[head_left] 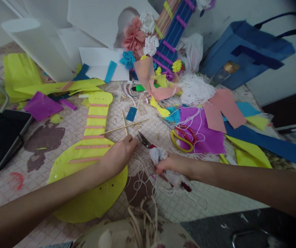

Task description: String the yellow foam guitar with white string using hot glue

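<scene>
My left hand (118, 155) rests on the body of a yellow paper guitar (91, 172), fingers curled, pinching the end of a thin wooden stick (123, 127) near the guitar's neck. My right hand (173, 165) is closed round the handles of a small pair of scissors or snips (144, 140) wrapped in white fluff, blades pointing up-left toward the stick. White strings (142, 172) lie tangled between the two hands.
Yellow-and-red scissors (182, 139) lie on a purple sheet (202, 131). Coloured paper scraps, paper flowers (134, 34), a blue guitar (173, 31), a blue bag (243, 48) and a tablet (0, 137) ring the patterned tablecloth.
</scene>
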The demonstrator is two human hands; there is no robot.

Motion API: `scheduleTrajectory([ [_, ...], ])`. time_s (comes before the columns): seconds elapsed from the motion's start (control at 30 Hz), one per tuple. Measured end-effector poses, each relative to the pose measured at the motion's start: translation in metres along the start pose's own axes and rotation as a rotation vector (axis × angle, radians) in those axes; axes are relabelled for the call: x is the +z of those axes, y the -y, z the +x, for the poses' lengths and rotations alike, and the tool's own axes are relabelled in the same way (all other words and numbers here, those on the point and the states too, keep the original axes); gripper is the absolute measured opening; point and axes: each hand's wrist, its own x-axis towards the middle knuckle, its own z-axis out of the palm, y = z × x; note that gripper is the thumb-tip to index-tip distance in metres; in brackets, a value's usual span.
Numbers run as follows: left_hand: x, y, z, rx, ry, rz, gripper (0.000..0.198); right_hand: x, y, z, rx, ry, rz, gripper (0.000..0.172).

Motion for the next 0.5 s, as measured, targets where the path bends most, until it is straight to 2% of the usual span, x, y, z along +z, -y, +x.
scheduleTrajectory([
  [0.13, -0.0009, -0.0043, -0.0038, -0.004, 0.056, 0.046, 0.028, 0.001, -0.0003, -0.0009, 0.007, -0.011, 0.01, 0.009],
  [0.33, -0.0037, -0.0069, -0.0044, -0.011, 0.063, 0.032, 0.029, -0.0002, 0.0037, -0.0041, 0.091, 0.007, 0.05, 0.008],
  [0.5, -0.0084, -0.0093, -0.0019, -0.044, 0.084, 0.089, 0.028, -0.0064, 0.0061, -0.0082, 0.122, 0.044, 0.028, 0.017],
])
